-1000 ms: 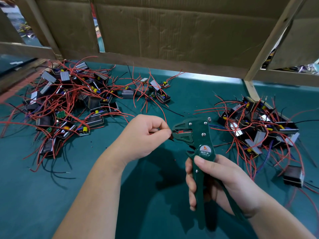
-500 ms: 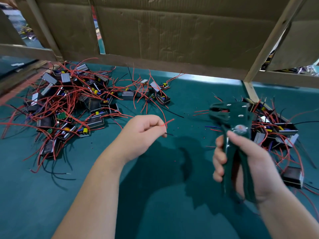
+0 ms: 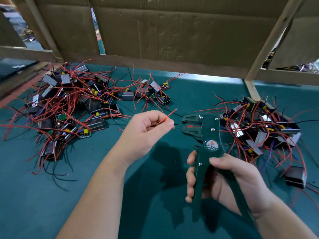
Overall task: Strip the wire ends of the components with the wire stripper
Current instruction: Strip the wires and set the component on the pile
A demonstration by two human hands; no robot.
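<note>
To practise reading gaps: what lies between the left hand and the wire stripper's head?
Head view: a short dark wire tip pokes from the left hand towards the wire stripper, not reaching it; otherwise green mat.

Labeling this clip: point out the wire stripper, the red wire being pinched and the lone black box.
wire stripper [image 3: 211,145]: head view, on its round label.
red wire [image 3: 168,115]: head view, stretch above the fingers.
black box [image 3: 294,175]: head view, its top face.
</note>
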